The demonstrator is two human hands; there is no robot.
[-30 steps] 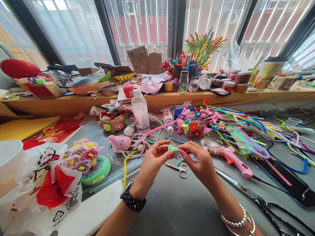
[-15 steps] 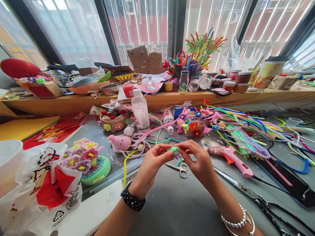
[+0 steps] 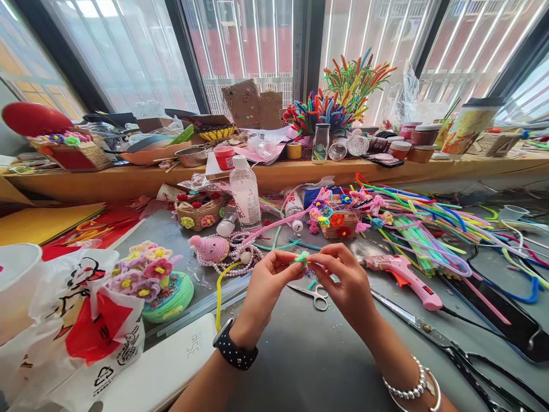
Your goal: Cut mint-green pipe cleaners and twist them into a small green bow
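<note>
Between the thumb and fingers of my left hand [image 3: 270, 277] is a small piece of fuzzy green pipe cleaner [image 3: 302, 258], bent into a compact shape. My right hand [image 3: 343, 280] meets it from the other side, its thumb and index fingertips closed at the piece's right edge. Part of the green piece is covered by fingers. Just below the fingertips, small scissors [image 3: 319, 298] lie on the grey table [image 3: 295, 355]. A pink glue gun [image 3: 405, 277] rests to the right of my right hand, and long-bladed shears [image 3: 429, 332] lie nearer to me.
Loose pipe cleaners [image 3: 420, 240] spread across the right side. A clear bottle [image 3: 244, 194] stands behind my hands, beside flower-trimmed baskets [image 3: 199, 212]. At left are a plastic bag [image 3: 98, 320], a flower-topped green cushion [image 3: 174, 297] and a white box [image 3: 167, 366]. A cluttered ledge [image 3: 171, 177] runs behind.
My right fingertips have shifted to the green piece's right edge, and more of the piece shows above my left fingers. Both hands stay in nearly the same place.
</note>
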